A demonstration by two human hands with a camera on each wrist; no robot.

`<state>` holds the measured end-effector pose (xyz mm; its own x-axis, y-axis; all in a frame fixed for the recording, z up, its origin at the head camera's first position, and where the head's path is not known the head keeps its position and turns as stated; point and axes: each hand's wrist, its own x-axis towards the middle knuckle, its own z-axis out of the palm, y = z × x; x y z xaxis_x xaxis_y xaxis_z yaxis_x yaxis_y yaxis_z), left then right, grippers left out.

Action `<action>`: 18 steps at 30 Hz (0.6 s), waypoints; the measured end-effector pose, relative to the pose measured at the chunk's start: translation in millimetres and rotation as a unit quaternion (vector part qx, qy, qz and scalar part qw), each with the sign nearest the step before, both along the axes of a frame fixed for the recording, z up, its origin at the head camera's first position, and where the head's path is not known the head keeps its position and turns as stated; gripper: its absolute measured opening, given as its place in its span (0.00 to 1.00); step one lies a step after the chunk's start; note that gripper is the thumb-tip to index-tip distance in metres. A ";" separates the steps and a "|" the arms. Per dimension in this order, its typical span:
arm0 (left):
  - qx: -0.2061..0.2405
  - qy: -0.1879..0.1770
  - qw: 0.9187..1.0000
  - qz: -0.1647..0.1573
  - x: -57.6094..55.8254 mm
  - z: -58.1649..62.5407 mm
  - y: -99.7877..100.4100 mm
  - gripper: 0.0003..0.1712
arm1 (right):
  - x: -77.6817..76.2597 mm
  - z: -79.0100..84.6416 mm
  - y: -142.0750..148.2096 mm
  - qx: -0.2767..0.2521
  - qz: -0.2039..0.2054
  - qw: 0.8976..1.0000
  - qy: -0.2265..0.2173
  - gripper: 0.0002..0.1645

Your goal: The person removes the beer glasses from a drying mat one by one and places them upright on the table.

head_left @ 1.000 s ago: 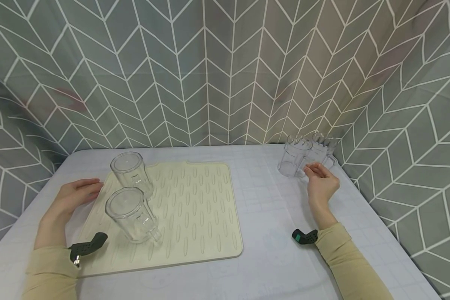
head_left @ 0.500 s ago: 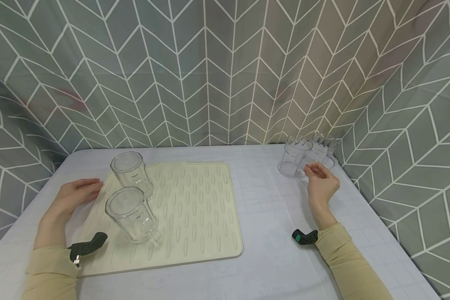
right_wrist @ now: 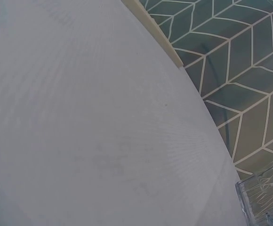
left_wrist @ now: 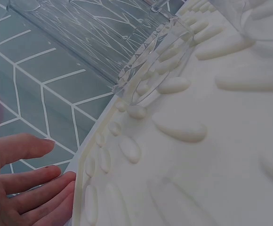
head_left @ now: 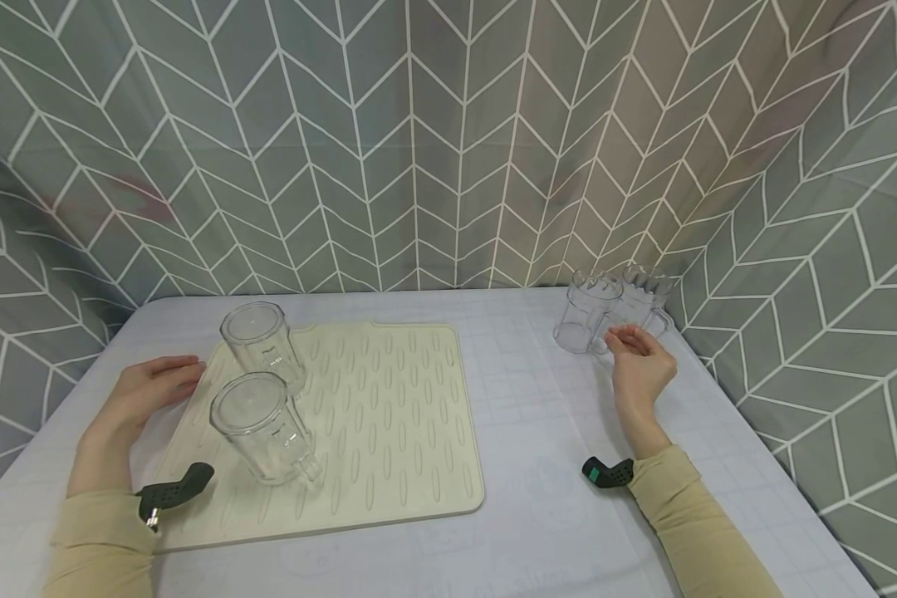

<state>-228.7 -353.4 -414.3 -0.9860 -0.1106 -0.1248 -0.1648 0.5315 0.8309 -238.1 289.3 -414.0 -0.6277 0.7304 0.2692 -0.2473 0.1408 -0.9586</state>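
Observation:
Two clear glass mugs, a nearer mug and a farther mug, stand upside down on the left part of a cream ridged mat. Just outside the mat's left edge rests my left hand, its fingers extended and holding nothing. At the back right stand more clear mugs, a front mug and one behind it. My right hand is directly before them, fingers loosely bent and fingertips close together near the front mug. Whether they touch its handle is hard to see. The right wrist view leaves this hand out.
A white cloth covers the table. Grey curtain with white zigzag lines hangs behind it and along the right side. Black wrist mounts stick out from both sleeves. In the right wrist view, a mug edge shows at the corner.

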 end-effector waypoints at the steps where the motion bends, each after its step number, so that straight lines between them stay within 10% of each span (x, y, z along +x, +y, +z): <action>1: 0.003 0.003 1.000 -0.002 0.3 0.0 0.0 0.43 | -0.5 -0.8 0.1 0.007 -0.004 1.000 0.001 0.11; 18: -0.016 -0.005 1.000 0.005 -2.5 -3.3 -2.8 0.43 | 1.5 -1.4 -0.2 0.045 -0.001 0.999 -0.007 0.13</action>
<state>-231.2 -356.2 -417.7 -0.9835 -0.1247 -0.1310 -0.1786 0.5557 0.8119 -236.6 289.1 -415.4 -0.6307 0.7044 0.3256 -0.2341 0.2272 -0.9453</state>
